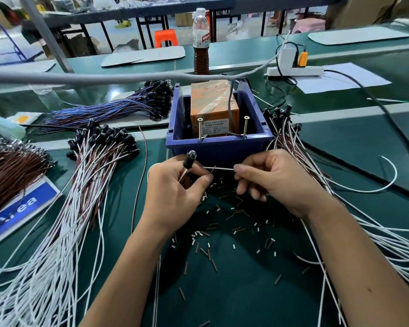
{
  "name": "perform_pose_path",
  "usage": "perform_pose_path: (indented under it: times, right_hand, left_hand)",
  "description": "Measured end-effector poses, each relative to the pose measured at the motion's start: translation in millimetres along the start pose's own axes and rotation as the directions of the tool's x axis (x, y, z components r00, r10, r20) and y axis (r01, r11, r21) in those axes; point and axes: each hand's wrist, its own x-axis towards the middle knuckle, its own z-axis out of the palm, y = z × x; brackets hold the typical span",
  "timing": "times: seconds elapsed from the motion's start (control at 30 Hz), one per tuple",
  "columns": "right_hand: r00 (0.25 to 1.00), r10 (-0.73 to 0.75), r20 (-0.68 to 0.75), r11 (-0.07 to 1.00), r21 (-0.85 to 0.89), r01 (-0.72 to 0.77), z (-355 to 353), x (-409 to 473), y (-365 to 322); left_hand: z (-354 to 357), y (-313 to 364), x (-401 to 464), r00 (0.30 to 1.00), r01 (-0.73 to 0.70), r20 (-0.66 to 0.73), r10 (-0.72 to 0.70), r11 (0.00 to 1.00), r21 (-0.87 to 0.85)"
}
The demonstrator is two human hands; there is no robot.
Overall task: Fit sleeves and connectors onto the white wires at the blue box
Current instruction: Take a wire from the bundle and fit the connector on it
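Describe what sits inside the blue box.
Inside the blue box stands an orange block wrapped in clear tape, with a grey cable alongside. Two screws rise at the front rim. The box floor is hidden.

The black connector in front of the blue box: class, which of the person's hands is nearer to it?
Left. The left hand holds the black connector, which sticks up above its fingers. The right hand is off to the connector's right, pinching the thin wire.

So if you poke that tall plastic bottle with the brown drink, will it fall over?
Probably fairly easily: the tall clear plastic bottle is narrow and stands upright. The brown liquid fills only its lower half, which likely steadies it somewhat. If tipped, its round body would likely roll on the green table.
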Motion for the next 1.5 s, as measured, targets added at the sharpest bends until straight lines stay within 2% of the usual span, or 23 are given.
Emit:
perform_pose_path:
  times: [0.3, 0.63, 0.77, 0.83, 0.9, 0.97, 1.07, 1.17, 1.3, 1.37, 1.5]
  right_hand:
    - [0.998, 0.005, 0.06, 0.998, -0.055, -0.002, 10, 0, -1]
    - [0.994, -0.066, 0.087, 0.997, 0.051, 0.061, 15, -1, -1]
    - [0.995, -0.1, -0.012, 0.98, 0.17, 0.101, 10, 1, -2]
    - [0.994, -0.103, -0.048, 0.978, 0.175, 0.11, 7, 0, -3]
    - [0.997, -0.077, -0.029, 0.991, 0.109, 0.08, 9, -1, -3]
    - [0.996, -0.084, 0.004, 0.994, 0.07, 0.084, 15, -2, -2]
    - [0.976, -0.212, 0.05, 0.973, 0.107, 0.206, 25, -3, -3]
    - [0.946, -0.31, 0.09, 0.937, 0.198, 0.288, 31, -5, -1]
    - [0.932, -0.346, 0.111, 0.919, 0.24, 0.312, 30, -2, 4]
    - [0.926, -0.354, 0.131, 0.915, 0.255, 0.313, 29, -2, 6]
    - [0.925, -0.357, 0.128, 0.912, 0.262, 0.316, 27, 0, 7]
  left_hand:
    - [8, 7, -5, 0.978, -0.066, 0.194, 0.073, 0.997, -0.044]
    - [8, 10, -6, 0.979, 0.043, 0.204, 0.007, 0.97, -0.241]
    - [3, 5, -4, 0.982, 0.083, 0.187, -0.025, 0.948, -0.308]
    - [0, 3, -4, 0.982, 0.115, 0.185, -0.047, 0.919, -0.378]
    - [-2, 5, -4, 0.976, 0.147, 0.214, -0.048, 0.867, -0.476]
    - [-2, 8, -4, 0.965, 0.197, 0.259, -0.046, 0.78, -0.594]
    - [-5, 11, -4, 0.93, 0.304, 0.367, -0.03, 0.625, -0.719]
    - [-10, 12, -4, 0.892, 0.403, 0.451, -0.032, 0.508, -0.761]
    - [-16, 14, -1, 0.833, 0.526, 0.552, -0.035, 0.358, -0.771]
    - [-19, 15, -1, 0.813, 0.556, 0.581, -0.038, 0.345, -0.756]
    - [-19, 18, 0, 0.815, 0.547, 0.57, -0.103, 0.463, -0.698]
